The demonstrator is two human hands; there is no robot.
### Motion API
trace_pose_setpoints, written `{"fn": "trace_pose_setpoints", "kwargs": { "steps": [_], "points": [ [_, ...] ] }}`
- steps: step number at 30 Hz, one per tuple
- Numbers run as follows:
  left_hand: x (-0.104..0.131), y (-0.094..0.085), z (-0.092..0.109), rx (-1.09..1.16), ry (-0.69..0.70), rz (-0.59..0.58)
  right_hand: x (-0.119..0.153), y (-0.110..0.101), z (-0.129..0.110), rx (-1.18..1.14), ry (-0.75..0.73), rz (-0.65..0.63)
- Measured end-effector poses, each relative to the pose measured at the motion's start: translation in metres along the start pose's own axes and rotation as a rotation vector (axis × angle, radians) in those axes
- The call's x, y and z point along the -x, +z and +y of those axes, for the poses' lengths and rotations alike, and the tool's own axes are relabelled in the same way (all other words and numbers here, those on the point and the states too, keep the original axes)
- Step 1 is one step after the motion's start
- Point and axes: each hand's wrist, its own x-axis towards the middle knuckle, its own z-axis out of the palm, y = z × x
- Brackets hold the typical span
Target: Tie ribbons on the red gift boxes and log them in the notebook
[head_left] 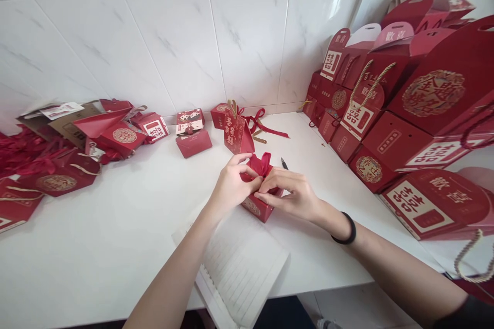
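A small red gift box [258,207] with gold print sits on the white table, at the top edge of an open lined notebook [247,267]. A red ribbon bow [262,164] stands up from its top. My left hand [236,180] is at the box's left side, its thumb and fingers pinched at the base of the bow. From the right, my right hand [287,190] meets it there, fingers closed on the ribbon too. The fingers cover the knot area and part of the box top. A black band circles my right wrist.
Large red boxes [401,144] are stacked along the right side. Smaller boxes [194,143] and a patterned house-shaped box [236,131] stand near the tiled wall, beside loose ribbons [272,129]. Red boxes and shredded filler [27,151] lie at left. A pen [284,163] lies behind my right hand.
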Motion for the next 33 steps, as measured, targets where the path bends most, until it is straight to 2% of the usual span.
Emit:
{"fn": "trace_pose_setpoints", "kwargs": {
  "steps": [6, 13, 15, 18, 20, 22, 23, 27, 31, 33],
  "points": [
    [0.000, 0.003, 0.000, 0.028, -0.022, 0.031, -0.004, -0.008, -0.001, -0.155, 0.120, -0.074],
    [0.000, 0.002, 0.000, 0.035, -0.018, 0.018, -0.011, -0.029, -0.001, -0.412, 0.337, -0.311],
    [0.000, 0.002, 0.001, 0.043, -0.014, 0.012, -0.013, -0.037, 0.005, -0.475, 0.392, -0.209],
    [0.000, 0.002, 0.002, 0.061, 0.000, -0.019, -0.015, -0.047, 0.017, -0.292, 0.546, 0.028],
    [0.001, 0.001, 0.002, 0.059, 0.000, -0.041, -0.016, -0.050, 0.025, -0.165, 0.654, -0.025],
    [0.001, 0.001, 0.001, 0.052, 0.008, -0.038, -0.016, -0.049, 0.030, -0.167, 0.701, -0.127],
    [0.001, 0.001, 0.001, 0.049, 0.017, -0.031, -0.016, -0.048, 0.031, -0.180, 0.709, -0.133],
    [0.002, 0.002, 0.002, 0.038, 0.061, -0.049, -0.015, -0.036, 0.023, -0.197, 0.638, 0.032],
    [0.002, 0.002, 0.003, 0.038, 0.117, -0.101, -0.019, -0.026, 0.014, -0.212, 0.480, 0.091],
    [0.002, 0.003, 0.003, 0.039, 0.133, -0.112, -0.021, -0.025, 0.015, -0.209, 0.464, 0.119]
  ]
}}
